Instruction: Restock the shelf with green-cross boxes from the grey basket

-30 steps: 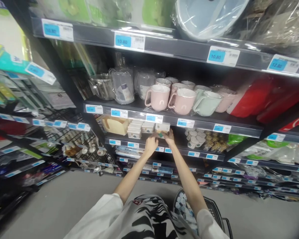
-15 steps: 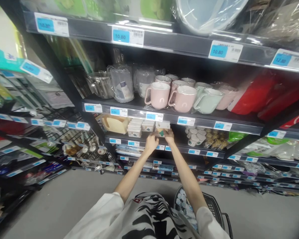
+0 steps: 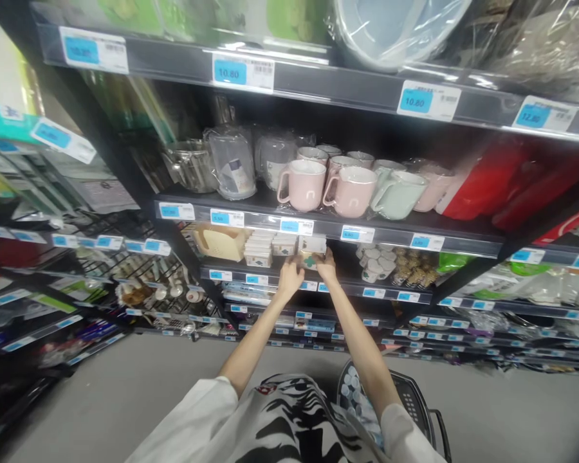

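On a lower shelf, a small pale box [image 3: 309, 261] with a green pattern sits between my two hands. My left hand [image 3: 291, 276] has its fingers curled at the box's left side. At the right side, my right hand [image 3: 326, 269] grips the same box. White-topped boxes [image 3: 312, 245] stand just behind it. To the left are a short stack of similar small boxes [image 3: 285, 244] and a taller stack [image 3: 258, 248]. A cream plastic holder [image 3: 220, 242] lies farther left. The fingertips are partly hidden against the box.
Pink mugs [image 3: 307, 185] and green mugs [image 3: 399, 194] in plastic stand on the shelf above, over its price-tag edge [image 3: 326, 229]. White wrapped items [image 3: 376, 262] sit to the right. A black basket [image 3: 412, 405] with wrapped goods is below my right arm.
The view has shifted slightly. Both hands stay at the small box, which looks a little lower and tilted relative to the boxes behind it.
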`<action>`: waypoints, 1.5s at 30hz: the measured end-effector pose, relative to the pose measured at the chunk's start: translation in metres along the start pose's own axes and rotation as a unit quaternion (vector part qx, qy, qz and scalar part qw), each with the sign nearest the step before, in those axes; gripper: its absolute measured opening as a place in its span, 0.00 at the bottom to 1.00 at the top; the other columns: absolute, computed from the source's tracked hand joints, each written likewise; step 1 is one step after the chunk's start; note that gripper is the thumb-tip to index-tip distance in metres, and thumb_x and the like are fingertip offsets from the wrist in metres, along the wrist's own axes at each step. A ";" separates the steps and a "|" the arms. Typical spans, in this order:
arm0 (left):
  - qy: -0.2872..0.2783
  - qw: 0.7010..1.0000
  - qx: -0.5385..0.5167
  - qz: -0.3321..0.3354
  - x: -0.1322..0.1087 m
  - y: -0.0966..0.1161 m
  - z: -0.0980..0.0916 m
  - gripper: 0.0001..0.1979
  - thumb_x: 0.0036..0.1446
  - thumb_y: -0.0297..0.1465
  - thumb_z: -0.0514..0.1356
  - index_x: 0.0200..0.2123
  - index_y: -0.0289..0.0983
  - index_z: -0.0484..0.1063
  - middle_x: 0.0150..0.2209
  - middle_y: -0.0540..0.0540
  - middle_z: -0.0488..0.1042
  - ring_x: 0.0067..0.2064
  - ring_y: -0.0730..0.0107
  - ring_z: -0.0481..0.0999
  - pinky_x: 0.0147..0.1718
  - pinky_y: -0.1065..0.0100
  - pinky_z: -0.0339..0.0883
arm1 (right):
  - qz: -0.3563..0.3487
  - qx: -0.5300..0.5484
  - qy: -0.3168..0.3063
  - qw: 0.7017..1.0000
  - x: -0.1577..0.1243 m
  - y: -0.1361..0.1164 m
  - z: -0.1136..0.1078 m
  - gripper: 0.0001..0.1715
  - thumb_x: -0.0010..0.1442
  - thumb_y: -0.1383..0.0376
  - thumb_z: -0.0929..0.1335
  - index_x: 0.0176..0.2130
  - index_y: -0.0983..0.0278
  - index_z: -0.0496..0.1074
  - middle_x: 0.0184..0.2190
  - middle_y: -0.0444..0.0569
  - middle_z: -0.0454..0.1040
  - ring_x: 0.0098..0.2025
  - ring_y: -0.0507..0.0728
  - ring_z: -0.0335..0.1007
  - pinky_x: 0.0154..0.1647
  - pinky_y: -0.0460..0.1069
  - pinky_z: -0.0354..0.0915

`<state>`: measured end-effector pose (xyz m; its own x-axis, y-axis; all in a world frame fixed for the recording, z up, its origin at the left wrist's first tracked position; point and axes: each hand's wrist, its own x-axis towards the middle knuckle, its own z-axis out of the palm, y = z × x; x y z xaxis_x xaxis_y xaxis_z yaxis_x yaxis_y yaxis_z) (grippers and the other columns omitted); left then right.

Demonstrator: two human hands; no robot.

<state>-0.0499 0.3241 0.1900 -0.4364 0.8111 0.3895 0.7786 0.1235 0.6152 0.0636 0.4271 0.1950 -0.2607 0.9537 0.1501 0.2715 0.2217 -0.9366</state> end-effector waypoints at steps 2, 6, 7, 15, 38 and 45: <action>0.002 1.000 0.006 -0.002 -0.001 -0.003 0.002 0.21 0.60 0.23 0.59 0.57 0.34 0.73 0.59 0.35 0.71 0.58 0.54 0.76 0.60 0.58 0.70 | 0.016 -0.001 0.000 1.000 -0.003 -0.003 -0.002 0.37 0.59 0.61 0.71 0.65 0.62 0.62 0.52 0.54 0.81 0.52 0.60 0.80 0.56 0.55 0.72; 0.008 1.000 0.016 0.000 -0.001 -0.005 0.003 0.21 0.59 0.23 0.60 0.56 0.34 0.73 0.58 0.35 0.71 0.57 0.52 0.76 0.60 0.57 0.70 | 0.017 -0.022 -0.013 1.000 -0.008 -0.009 -0.004 0.42 0.54 0.66 0.73 0.66 0.62 0.63 0.52 0.54 0.81 0.52 0.62 0.80 0.56 0.54 0.72; 0.007 1.000 0.019 0.001 -0.001 -0.005 0.002 0.21 0.59 0.23 0.60 0.56 0.34 0.73 0.57 0.35 0.72 0.57 0.52 0.76 0.60 0.57 0.70 | 0.013 -0.029 -0.015 0.999 -0.008 -0.009 -0.004 0.43 0.54 0.67 0.74 0.66 0.62 0.63 0.52 0.55 0.81 0.53 0.62 0.79 0.56 0.54 0.72; -0.005 0.999 0.050 -0.007 0.018 -0.001 0.003 0.21 0.62 0.23 0.58 0.58 0.38 0.70 0.56 0.37 0.72 0.54 0.53 0.78 0.51 0.61 0.74 | -0.038 -0.071 0.004 0.997 0.001 -0.010 0.002 0.40 0.58 0.66 0.73 0.66 0.61 0.62 0.55 0.55 0.79 0.58 0.63 0.75 0.62 0.56 0.69; 0.071 0.997 -0.006 -0.017 0.012 0.012 -0.016 0.09 0.63 0.27 0.59 0.47 0.38 0.73 0.54 0.38 0.71 0.48 0.59 0.78 0.52 0.61 0.73 | -0.034 -0.079 0.013 0.996 -0.016 -0.011 -0.012 0.48 0.59 0.58 0.72 0.70 0.67 0.54 0.67 0.63 0.65 0.69 0.66 0.62 0.69 0.59 0.60; -0.143 0.987 -0.009 0.076 -0.097 -0.004 -0.022 0.15 0.68 0.31 0.48 0.35 0.42 0.74 0.38 0.41 0.76 0.46 0.62 0.78 0.50 0.60 0.73 | -0.088 -0.017 0.122 0.988 -0.071 -0.015 -0.032 0.34 0.66 0.55 0.64 0.67 0.63 0.59 0.67 0.59 0.65 0.68 0.62 0.62 0.68 0.60 0.61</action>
<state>-0.0210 0.2327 0.1647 -0.1684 0.9482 0.2695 0.8158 -0.0195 0.5780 0.1073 0.3624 0.2084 -0.0774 0.9192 0.3860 0.2732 0.3919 -0.8785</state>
